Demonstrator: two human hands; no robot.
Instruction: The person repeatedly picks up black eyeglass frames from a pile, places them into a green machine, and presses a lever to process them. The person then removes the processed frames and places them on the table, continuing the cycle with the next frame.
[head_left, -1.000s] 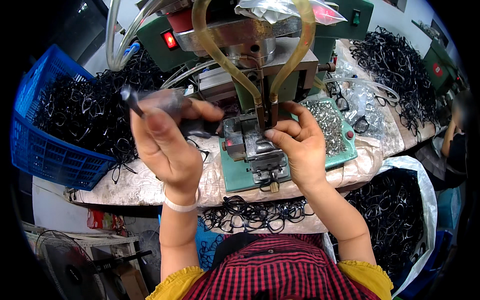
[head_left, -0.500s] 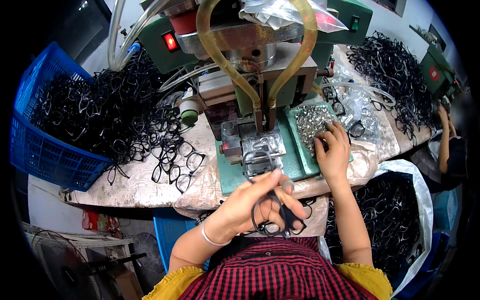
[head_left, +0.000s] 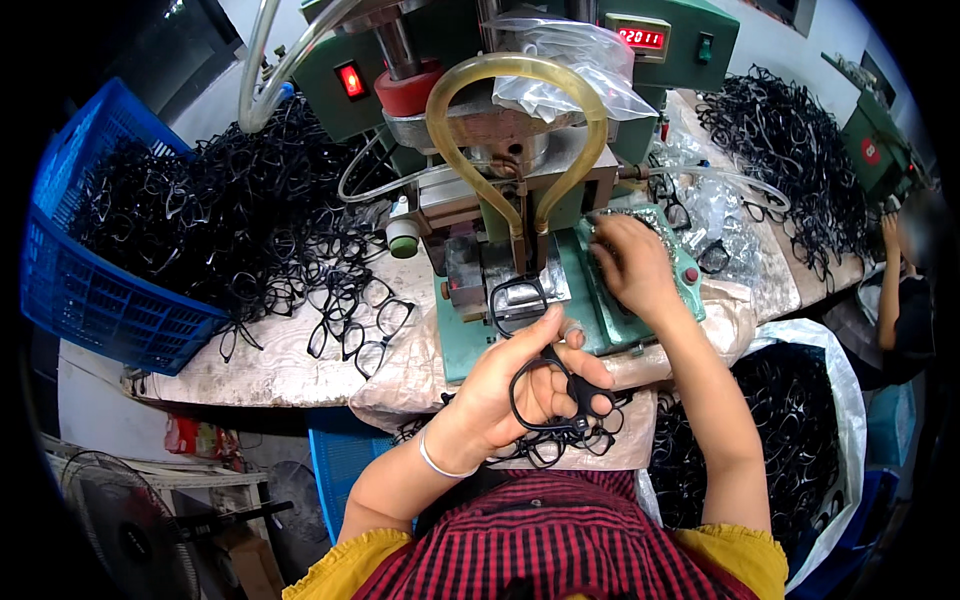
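My left hand (head_left: 520, 390), palm turned up, grips a black eyeglass frame (head_left: 582, 395) by its middle. One rim of the frame reaches onto the metal fixture (head_left: 497, 268) of a green press, under two upright copper-coloured electrode tips (head_left: 527, 258). The other rim hangs over my fingers. My right hand (head_left: 637, 262) is over a green tray (head_left: 665, 218) of tiny silvery metal parts, right of the fixture. Its fingers are bent and apart, with nothing visible between them; their tips are partly hidden. My hand covers most of the parts.
A blue crate (head_left: 110, 300) and a heap of black eyeglass frames (head_left: 220, 200) stand at left. A white sack (head_left: 850, 430) of frames is at lower right. Clear plastic bags (head_left: 715, 220) lie right of the press. A co-worker's arm (head_left: 888, 290) shows at far right.
The press head and its hose loop have come down. My right hand has turned over and shifted up and left across the tray. My left hand still holds the frame at the fixture.
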